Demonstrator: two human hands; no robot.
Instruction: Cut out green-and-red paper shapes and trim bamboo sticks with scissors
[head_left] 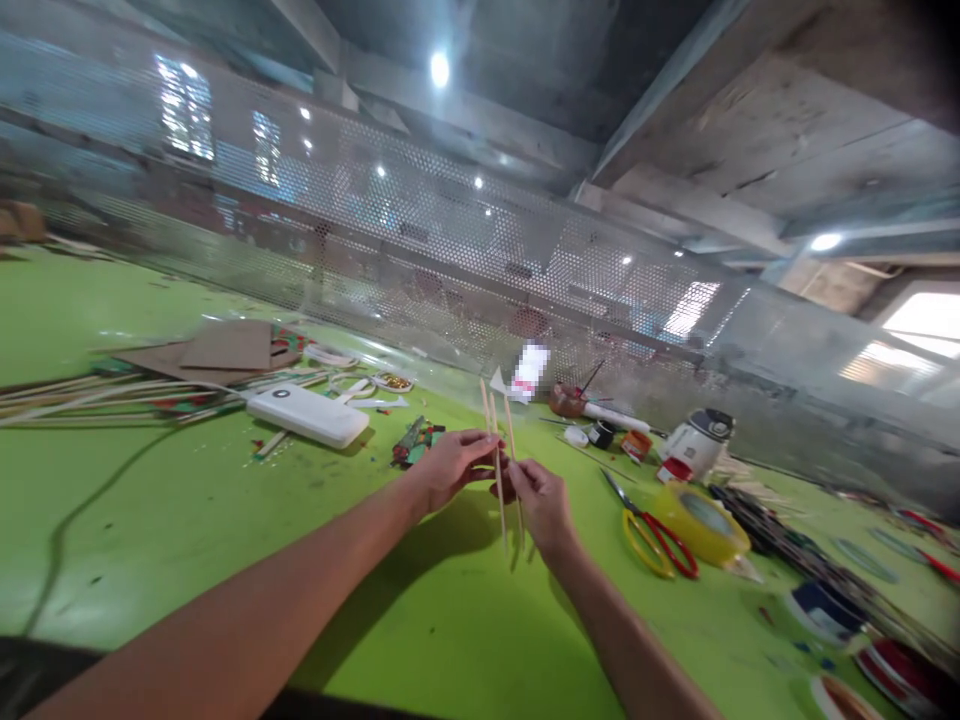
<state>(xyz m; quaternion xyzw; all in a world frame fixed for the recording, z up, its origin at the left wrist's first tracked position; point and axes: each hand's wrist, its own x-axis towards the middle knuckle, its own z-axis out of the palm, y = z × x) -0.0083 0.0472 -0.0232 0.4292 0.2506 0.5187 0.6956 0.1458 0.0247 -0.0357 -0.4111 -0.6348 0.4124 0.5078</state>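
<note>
Several thin wooden sticks point(499, 490) stand nearly upright between my hands, above the green tabletop point(450, 620). My left hand point(457, 465) pinches them from the left with thumb and fingers, around their middle. From the right, my right hand point(541, 492) has its fingers closed on the rightmost stick, close to the left fingertips. The sticks are slightly apart at their tops, and their lower ends hang free below the hands. Some fingertips are hidden behind the sticks.
Left are a white power bank point(307, 415), cardboard point(227, 347) and long strips. Scissors point(656, 540), yellow tape point(701, 522), a white can point(697, 445) and paint jars point(825, 610) lie right. A perforated metal screen point(420, 240) stands behind.
</note>
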